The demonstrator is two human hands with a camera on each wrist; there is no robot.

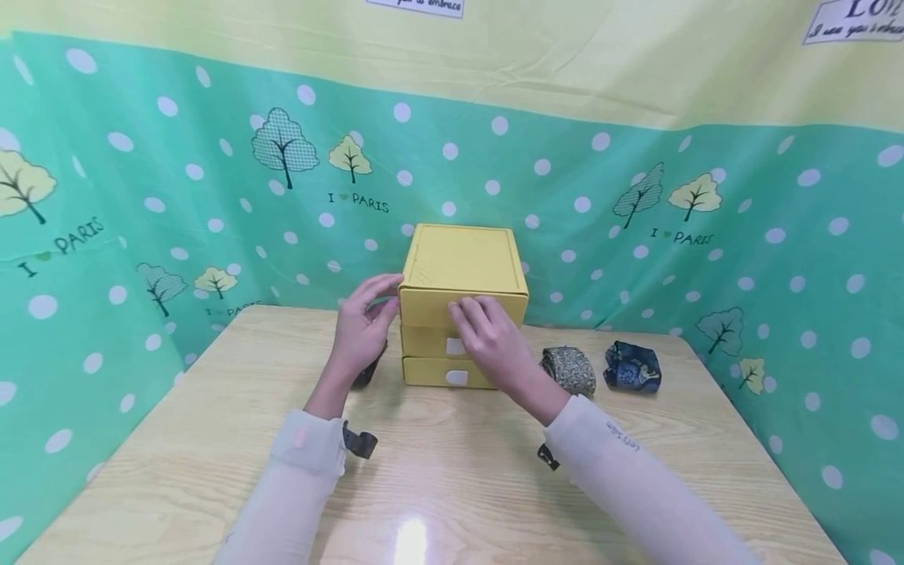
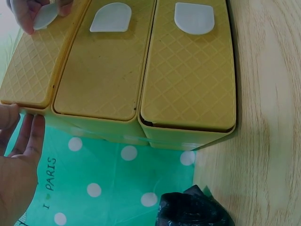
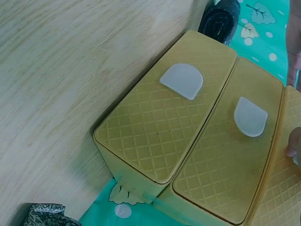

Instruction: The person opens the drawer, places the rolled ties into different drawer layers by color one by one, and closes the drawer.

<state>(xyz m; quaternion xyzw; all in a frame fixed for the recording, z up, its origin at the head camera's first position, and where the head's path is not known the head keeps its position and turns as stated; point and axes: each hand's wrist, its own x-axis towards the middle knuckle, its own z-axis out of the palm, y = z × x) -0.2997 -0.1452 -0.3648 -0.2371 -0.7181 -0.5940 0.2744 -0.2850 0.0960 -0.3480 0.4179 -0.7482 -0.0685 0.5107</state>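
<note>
A green cloth backdrop point(image 1: 141, 196) printed with white dots, trees and "I love Paris" rises behind and beside a pale wooden surface point(image 1: 459, 471).

At the 12 o'clock edge of the surface stands a small yellow cabinet of three stacked drawers point(image 1: 462, 314), each front quilted with a diamond pattern and carrying a white half-round pull tab point(image 2: 194, 18). The top drawer sits slightly forward of the two below it.

The left hand point(image 1: 362, 329) rests at the cabinet's 9 o'clock side, fingers straight and loose against the top corner, holding nothing. The right hand point(image 1: 494, 341) lies over the front of the top drawer; in the left wrist view its fingertips point(image 2: 28, 12) pinch the white tab point(image 2: 45, 16) of that drawer.

At 3 o'clock from the cabinet, just beside it, lies a rolled brown patterned cloth point(image 1: 570, 369), and further out at 3 o'clock a rolled dark blue patterned cloth point(image 1: 632, 366). A dark rolled cloth point(image 2: 193, 209) sits at the cabinet's 9 o'clock side, partly hidden by the left hand.
</note>
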